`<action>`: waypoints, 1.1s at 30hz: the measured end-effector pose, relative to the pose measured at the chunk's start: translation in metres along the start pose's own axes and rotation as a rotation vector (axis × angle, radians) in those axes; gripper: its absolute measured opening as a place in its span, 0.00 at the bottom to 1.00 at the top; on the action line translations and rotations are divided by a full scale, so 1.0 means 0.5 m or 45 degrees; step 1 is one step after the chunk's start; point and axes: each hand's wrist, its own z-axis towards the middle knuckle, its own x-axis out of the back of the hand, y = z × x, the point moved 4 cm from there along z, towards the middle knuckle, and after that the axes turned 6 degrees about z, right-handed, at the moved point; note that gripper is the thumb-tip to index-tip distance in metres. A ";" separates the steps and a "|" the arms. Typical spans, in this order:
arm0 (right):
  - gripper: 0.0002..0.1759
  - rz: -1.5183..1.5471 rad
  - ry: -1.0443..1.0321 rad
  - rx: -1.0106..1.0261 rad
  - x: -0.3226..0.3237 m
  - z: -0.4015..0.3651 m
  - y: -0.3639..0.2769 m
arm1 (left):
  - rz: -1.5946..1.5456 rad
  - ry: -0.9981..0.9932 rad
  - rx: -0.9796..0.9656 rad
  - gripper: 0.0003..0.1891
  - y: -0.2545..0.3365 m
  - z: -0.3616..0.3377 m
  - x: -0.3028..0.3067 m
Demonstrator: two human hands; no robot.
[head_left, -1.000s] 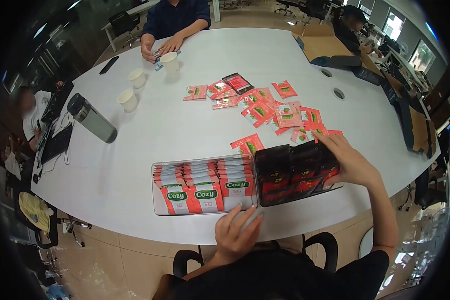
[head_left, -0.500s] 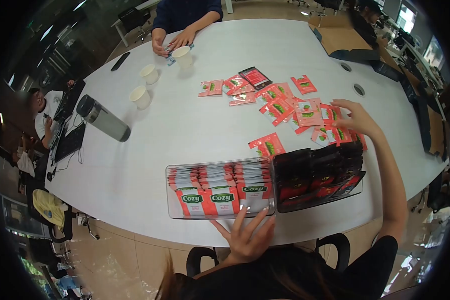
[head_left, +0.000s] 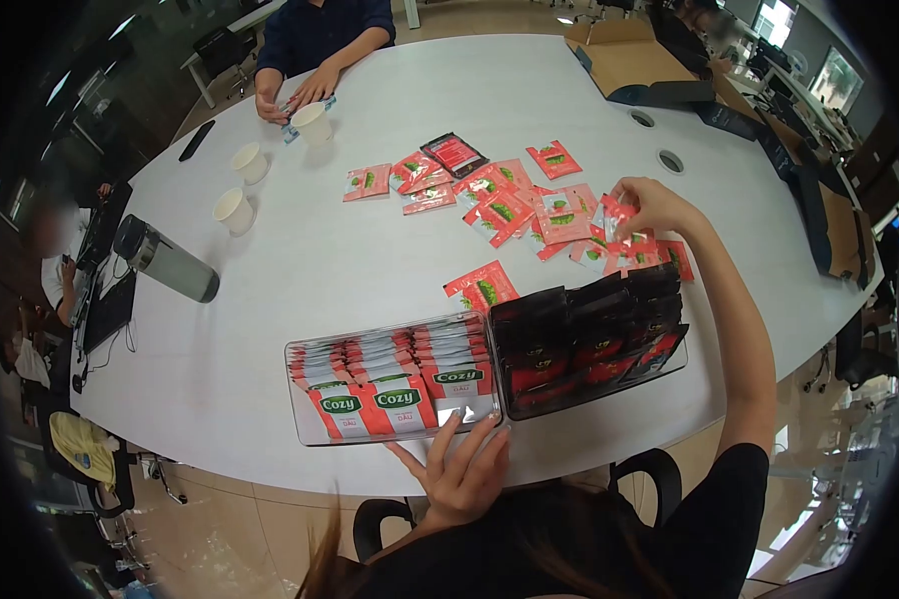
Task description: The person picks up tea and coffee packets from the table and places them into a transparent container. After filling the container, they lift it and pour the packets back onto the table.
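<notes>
My left hand [head_left: 461,474] has its fingers spread against the front edge of a clear plastic box [head_left: 293,394], holding nothing. Rows of red-and-white Cozy tea sachets [head_left: 398,401] fill that box. Right beside it stands a second box packed with black sachets [head_left: 584,339]. My right hand [head_left: 654,208] is closed on a red tea sachet [head_left: 617,215] at the right end of a loose pile of red sachets [head_left: 499,215]. A darker sachet [head_left: 454,155] lies at the pile's far side, and a single red sachet [head_left: 482,288] lies behind the boxes.
On the left of the white table [head_left: 370,260] are a grey bottle [head_left: 167,258], several paper cups [head_left: 234,211] and a black phone [head_left: 197,141]. A person's hands [head_left: 315,90] rest across the table. Opened cardboard boxes [head_left: 629,65] line the right side.
My right hand has closed on a red sachet at the pile and lifted it slightly. My left hand stays at the box front. The camera view has shifted, moving the scene leftward.
</notes>
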 end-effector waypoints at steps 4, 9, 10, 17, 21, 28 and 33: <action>0.17 0.232 0.100 -0.135 0.028 -0.020 0.007 | -0.003 -0.007 -0.005 0.19 -0.003 -0.003 0.002; 0.14 0.204 0.211 -0.133 0.084 -0.106 0.053 | -0.033 -0.034 0.005 0.18 -0.007 -0.001 0.004; 0.14 0.137 0.218 -0.121 0.092 -0.125 0.059 | -0.040 -0.043 0.006 0.19 -0.006 0.000 0.005; 0.25 -0.018 0.169 -0.102 0.052 -0.166 0.140 | -0.136 -0.041 0.025 0.19 -0.007 0.019 0.016; 0.29 0.034 0.117 -0.184 0.046 -0.165 0.131 | -0.230 -0.040 0.061 0.17 -0.009 0.044 0.025; 0.30 0.084 0.192 -0.107 0.031 -0.180 0.116 | -0.248 -0.002 -0.011 0.19 -0.015 0.053 0.023; 0.30 0.181 0.178 -0.162 0.029 -0.182 0.133 | -0.274 -0.002 -0.020 0.19 -0.012 0.056 0.029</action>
